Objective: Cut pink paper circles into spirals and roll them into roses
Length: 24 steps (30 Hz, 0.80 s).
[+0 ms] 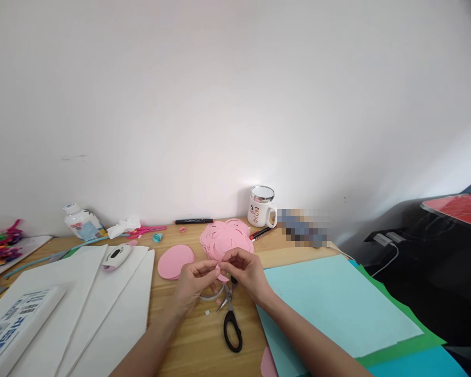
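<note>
Between the fingertips of my left hand (198, 278) and my right hand (246, 269) is a small piece of pink paper (222, 276), pinched from both sides. Both hands are closed on it, and part of it is hidden by the fingers. Just beyond lies a loose heap of pink paper cutouts (227, 235). A neat stack of pink paper ovals (176, 261) sits to the left. Below my hands, black-handled scissors (232, 330) rest on the table with their blades apart. Partly under my left hand shows a pale ring, perhaps a tape roll (211, 297).
White paper sheets (133, 293) and a white box (21, 324) cover the left. Light blue paper (337, 298) lies over green sheets at right. A lidded mug (261, 208), a black marker (194, 221), pink scissors (147, 230) and a white bottle (82, 222) stand or lie near the wall.
</note>
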### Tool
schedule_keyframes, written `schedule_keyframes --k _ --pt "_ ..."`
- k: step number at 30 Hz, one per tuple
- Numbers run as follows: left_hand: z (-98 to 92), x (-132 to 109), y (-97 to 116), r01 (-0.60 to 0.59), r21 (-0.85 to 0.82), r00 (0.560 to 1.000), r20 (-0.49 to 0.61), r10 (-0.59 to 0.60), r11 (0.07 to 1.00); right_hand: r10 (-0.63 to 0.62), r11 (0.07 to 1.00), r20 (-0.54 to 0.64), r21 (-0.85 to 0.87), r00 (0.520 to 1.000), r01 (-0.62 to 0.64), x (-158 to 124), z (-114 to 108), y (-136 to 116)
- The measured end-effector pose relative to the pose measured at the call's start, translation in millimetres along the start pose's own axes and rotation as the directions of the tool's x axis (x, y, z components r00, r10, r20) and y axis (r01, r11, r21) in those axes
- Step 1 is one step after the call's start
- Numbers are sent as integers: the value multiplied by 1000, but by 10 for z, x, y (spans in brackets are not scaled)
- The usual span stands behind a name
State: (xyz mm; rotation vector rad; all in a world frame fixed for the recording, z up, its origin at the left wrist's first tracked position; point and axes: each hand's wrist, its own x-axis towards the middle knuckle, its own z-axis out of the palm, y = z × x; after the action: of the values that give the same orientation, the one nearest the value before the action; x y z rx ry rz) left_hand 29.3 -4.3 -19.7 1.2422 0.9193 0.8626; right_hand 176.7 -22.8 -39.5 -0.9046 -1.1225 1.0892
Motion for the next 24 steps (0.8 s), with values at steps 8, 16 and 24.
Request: schedule_keyframes --k 8,16,24 --pt "-21 2 -6 -31 41 998 -52 33 999 -43 998 11 -42 999 43 6 -16 24" --pt "-4 1 13 -27 44 998 -60 30 999 -83 988 8 -130 996 84 4 -22 54" --pt "3 -14 26 -16 63 999 -34 18 998 -91 981 -32 -173 995 84 2 -12 25"
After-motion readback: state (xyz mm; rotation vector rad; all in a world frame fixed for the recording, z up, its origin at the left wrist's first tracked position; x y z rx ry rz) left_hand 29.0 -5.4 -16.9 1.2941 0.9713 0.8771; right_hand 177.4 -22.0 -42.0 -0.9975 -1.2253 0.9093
